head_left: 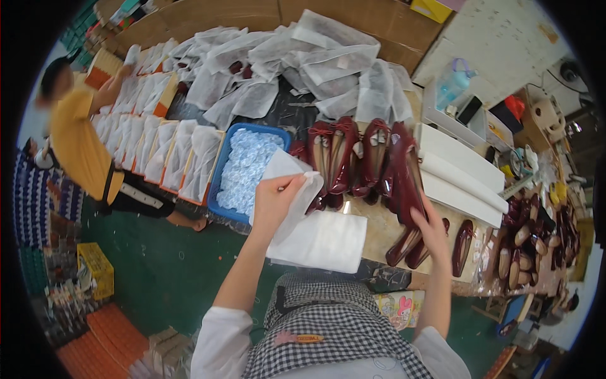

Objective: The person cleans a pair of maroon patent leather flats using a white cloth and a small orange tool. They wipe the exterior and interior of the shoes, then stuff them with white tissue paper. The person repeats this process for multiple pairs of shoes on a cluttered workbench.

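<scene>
My left hand [275,201] pinches the upper edge of a white fabric bag [287,218], which hangs open below and beside my fingers. A stack of flat white bags [325,243] lies on the table's front edge close by. My right hand [432,228] grips a glossy dark red flat shoe [406,174] near its lower end; a second one seems pressed against it, though I cannot tell for sure. Upright in the middle of the table stand several more dark red flats with bows [341,156]. Left of them is a blue basket [222,163] full of small clear-bluish packets [252,165].
Wrapped shoes in white bags [303,60] are heaped along the back. Rows of orange-edged boxes [164,151] hold more wrapped pairs at left, where a person in yellow [82,139] reaches over. A white box [461,170] and loose shoes [524,246] lie to the right.
</scene>
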`<state>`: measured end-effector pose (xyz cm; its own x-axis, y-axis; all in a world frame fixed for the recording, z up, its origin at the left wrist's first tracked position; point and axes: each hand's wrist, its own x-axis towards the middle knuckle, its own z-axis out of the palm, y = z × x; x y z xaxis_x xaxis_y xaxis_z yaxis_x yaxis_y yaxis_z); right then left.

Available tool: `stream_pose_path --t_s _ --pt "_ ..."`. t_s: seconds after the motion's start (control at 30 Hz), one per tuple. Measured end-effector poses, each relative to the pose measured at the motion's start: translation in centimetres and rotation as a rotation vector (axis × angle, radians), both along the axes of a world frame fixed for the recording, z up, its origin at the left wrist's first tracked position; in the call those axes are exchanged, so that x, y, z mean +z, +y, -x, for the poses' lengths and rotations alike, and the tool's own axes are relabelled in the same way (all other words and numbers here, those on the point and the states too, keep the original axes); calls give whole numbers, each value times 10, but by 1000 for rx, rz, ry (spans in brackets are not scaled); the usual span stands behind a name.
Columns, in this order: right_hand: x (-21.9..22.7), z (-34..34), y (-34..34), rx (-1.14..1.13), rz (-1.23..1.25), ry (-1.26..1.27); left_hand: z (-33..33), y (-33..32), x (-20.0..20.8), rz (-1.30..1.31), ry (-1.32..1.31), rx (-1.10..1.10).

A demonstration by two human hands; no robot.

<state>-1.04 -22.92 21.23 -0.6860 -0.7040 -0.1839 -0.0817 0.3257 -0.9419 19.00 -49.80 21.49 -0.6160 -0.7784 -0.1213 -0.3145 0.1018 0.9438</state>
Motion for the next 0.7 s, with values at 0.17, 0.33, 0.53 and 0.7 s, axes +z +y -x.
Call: stream_pose_path --t_s 0.17,0.33,0.53,0.7 --pt "71 -74 -10 649 -297 472 -3 9 -1 79 -31 -7" --pt "4 -80 -126 350 171 -635 -37 55 29 948 157 -329" --pt "37 -90 -252 390 766 -326 -103 -20 -62 471 -333 120" --pt "-10 -84 -162 333 271 -389 -78 -1 -147 779 -618 -261"
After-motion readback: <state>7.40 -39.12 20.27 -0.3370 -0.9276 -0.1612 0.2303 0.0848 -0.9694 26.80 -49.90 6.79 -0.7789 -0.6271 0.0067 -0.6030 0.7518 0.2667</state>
